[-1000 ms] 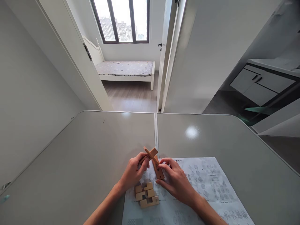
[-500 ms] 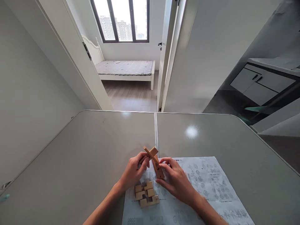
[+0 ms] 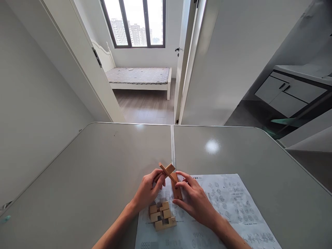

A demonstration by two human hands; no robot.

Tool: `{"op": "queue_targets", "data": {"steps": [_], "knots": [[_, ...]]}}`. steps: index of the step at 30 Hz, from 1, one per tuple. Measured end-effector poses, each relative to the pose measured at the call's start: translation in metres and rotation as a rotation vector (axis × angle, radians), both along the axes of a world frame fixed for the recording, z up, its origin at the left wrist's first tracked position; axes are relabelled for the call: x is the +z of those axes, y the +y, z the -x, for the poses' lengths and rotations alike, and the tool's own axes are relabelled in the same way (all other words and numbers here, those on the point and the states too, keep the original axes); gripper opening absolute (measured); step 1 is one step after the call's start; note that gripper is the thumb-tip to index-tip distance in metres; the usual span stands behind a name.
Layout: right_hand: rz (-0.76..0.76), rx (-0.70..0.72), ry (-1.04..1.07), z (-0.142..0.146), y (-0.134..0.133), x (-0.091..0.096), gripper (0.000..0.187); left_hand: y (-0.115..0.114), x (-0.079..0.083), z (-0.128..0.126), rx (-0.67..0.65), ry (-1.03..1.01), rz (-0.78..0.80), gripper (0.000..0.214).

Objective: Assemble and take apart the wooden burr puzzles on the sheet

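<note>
My left hand (image 3: 149, 186) is closed round one end of a flat wooden puzzle piece (image 3: 170, 168), which slants up to the right. A thin wooden stick (image 3: 166, 171) crosses it and runs down toward the right hand. In my right hand (image 3: 193, 195), the thumb and fingers grip a wider reddish wooden piece (image 3: 177, 189), upright beside the crossed pieces. Where these pieces meet is partly covered by the fingers. Below and between the hands, several pale notched wooden blocks (image 3: 163, 217) lie grouped on a printed paper sheet (image 3: 218, 221).
The grey table (image 3: 103, 166) has a metal strip (image 3: 173, 145) down its middle and a rounded far edge. Past it, an open doorway shows a bed (image 3: 137, 76) under a window (image 3: 135, 24). A white cabinet (image 3: 293, 90) stands at the right.
The fingers of my right hand have shifted on the wider piece, the index finger now near its top. That piece has moved slightly right. My left hand stays nearly still.
</note>
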State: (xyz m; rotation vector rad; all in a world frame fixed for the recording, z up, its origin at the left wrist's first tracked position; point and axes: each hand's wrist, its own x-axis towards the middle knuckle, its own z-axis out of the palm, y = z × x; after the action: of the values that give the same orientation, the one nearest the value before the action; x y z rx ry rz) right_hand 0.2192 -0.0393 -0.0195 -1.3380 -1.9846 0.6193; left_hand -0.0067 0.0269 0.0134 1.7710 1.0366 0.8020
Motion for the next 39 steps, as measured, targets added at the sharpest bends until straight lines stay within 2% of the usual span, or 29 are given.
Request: {"op": "queue_targets", "data": {"steps": [5, 12, 17, 21, 24, 27, 34, 39], "knots": [[-0.002, -0.016, 0.029, -0.002, -0.001, -0.007, 0.037, 0.000, 0.000, 0.000, 0.009, -0.004, -0.001, 0.028], [0.053, -0.074, 0.169, 0.001, -0.001, 0.002, 0.032, -0.001, -0.001, 0.001, 0.016, 0.012, -0.027, 0.025], [0.052, -0.243, 0.295, -0.003, 0.002, 0.001, 0.037, -0.001, -0.003, 0.001, 0.030, 0.048, -0.102, 0.026], [0.024, -0.387, 0.477, -0.010, 0.004, 0.000, 0.040, -0.001, -0.005, 0.002, 0.018, 0.091, -0.173, 0.026], [-0.022, -0.346, 0.595, -0.009, 0.002, 0.002, 0.041, -0.003, -0.006, 0.002, -0.012, 0.151, -0.234, 0.024], [-0.065, -0.280, 0.626, -0.005, -0.005, 0.005, 0.044, -0.005, -0.006, 0.001, -0.027, 0.233, -0.338, 0.023], [-0.127, -0.217, 0.586, 0.004, -0.015, 0.015, 0.049, -0.005, -0.008, 0.002, -0.103, 0.317, -0.439, 0.029], [-0.175, -0.156, 0.547, 0.008, -0.015, 0.023, 0.050, -0.004, -0.012, 0.003, -0.141, 0.344, -0.474, 0.024]]}}
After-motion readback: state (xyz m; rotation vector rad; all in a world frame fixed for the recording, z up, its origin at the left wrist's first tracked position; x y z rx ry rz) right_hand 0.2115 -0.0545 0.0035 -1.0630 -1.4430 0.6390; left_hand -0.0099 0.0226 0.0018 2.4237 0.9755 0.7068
